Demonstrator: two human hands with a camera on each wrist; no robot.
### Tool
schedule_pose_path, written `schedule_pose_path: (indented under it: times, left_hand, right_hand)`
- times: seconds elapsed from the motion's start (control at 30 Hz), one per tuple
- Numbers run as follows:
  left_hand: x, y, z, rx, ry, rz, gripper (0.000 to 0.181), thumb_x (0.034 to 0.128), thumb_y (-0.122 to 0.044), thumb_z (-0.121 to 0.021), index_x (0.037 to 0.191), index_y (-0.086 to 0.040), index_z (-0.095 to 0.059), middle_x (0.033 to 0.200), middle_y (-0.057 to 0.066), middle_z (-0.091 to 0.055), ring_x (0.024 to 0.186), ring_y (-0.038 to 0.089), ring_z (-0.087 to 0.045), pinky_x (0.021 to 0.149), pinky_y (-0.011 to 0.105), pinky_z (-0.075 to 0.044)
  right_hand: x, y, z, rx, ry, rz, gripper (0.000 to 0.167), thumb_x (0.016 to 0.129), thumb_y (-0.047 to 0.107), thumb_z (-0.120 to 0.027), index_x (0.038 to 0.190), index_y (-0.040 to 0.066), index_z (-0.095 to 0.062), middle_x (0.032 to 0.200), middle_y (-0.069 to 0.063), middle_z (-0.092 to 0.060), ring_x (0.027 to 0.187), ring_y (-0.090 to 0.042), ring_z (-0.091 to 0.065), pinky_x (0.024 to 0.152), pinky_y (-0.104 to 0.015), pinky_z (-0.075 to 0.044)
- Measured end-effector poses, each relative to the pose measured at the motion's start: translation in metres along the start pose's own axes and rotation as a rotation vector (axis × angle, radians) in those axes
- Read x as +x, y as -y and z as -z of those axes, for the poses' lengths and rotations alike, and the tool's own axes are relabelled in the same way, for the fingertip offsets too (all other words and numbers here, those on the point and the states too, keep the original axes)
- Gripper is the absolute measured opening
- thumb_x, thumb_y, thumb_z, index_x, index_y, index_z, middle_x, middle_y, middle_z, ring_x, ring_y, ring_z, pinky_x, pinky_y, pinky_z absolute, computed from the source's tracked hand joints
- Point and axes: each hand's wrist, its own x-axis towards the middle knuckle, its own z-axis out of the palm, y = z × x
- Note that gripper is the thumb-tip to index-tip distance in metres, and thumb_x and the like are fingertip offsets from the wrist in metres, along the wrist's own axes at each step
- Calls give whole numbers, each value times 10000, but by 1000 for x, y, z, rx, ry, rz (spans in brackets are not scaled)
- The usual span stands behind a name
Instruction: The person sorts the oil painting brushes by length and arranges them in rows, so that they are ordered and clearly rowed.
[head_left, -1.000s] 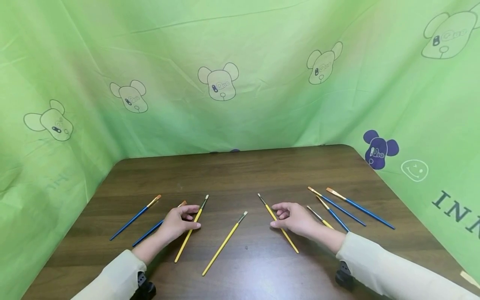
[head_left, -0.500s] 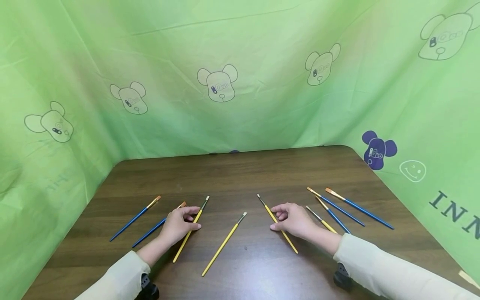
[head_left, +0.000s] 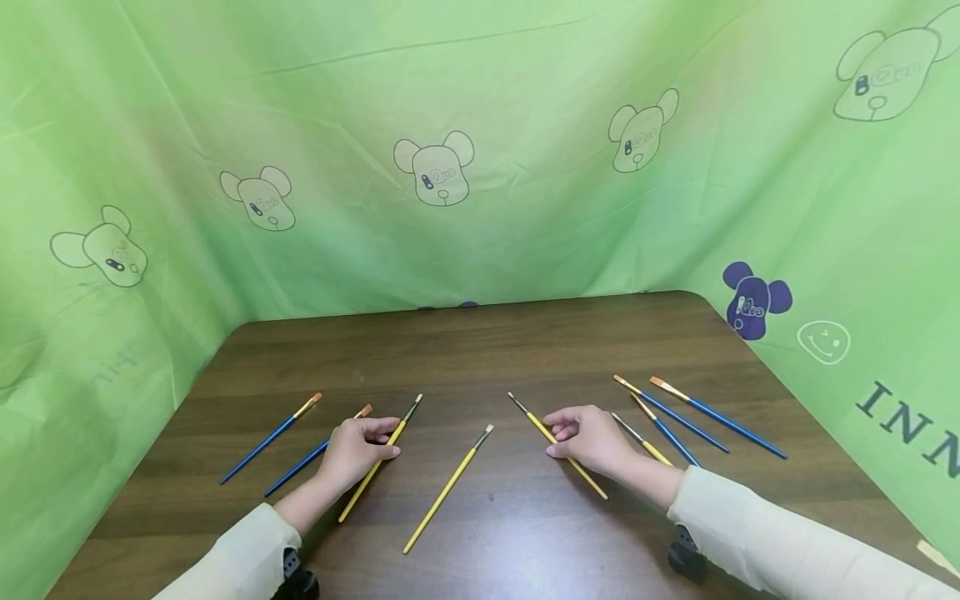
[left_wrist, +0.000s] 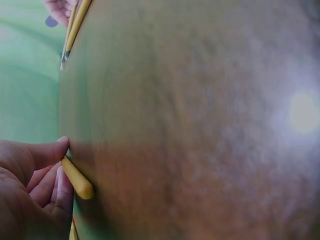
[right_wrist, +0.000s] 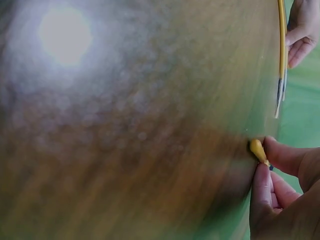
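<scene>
On the left side of the table, my left hand (head_left: 358,450) pinches a yellow-handled paintbrush (head_left: 362,490) between thumb and fingers, bristles pointing away. Its yellow handle end (left_wrist: 79,180) shows beyond the fingertips in the left wrist view. Across from it, my right hand (head_left: 592,437) pinches another yellow paintbrush (head_left: 587,478), whose tip leans toward the middle. In the right wrist view that brush's handle end (right_wrist: 257,149) shows between thumb and fingers. Between the two hands a third yellow paintbrush (head_left: 448,492) lies on the table, touched by neither.
Two blue paintbrushes (head_left: 270,439) lie at the left, one partly behind my left hand. Right of my right hand lie several blue paintbrushes (head_left: 735,423) and a yellow one (head_left: 654,450), partly covered by the arm. A green printed cloth (head_left: 450,233) surrounds the brown table (head_left: 450,350).
Both held paintbrushes have turned slightly in the fingers: the left one's tip moved right, the right one's tip moved left. The hands stay nearly in place.
</scene>
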Motion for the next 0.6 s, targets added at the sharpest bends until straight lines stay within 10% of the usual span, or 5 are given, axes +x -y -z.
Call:
schedule_pose_path:
  times: [0.6]
  left_hand:
    - [3, 2, 1, -72, 10, 31, 307, 738, 63, -779, 1037, 1, -746, 957, 112, -730, 803, 192, -703, 696, 301, -578]
  right_hand:
    - [7, -6, -1, 91, 25, -38, 327, 708, -56, -781, 1025, -56, -703, 802, -23, -652, 757, -153, -614, 662, -255, -526]
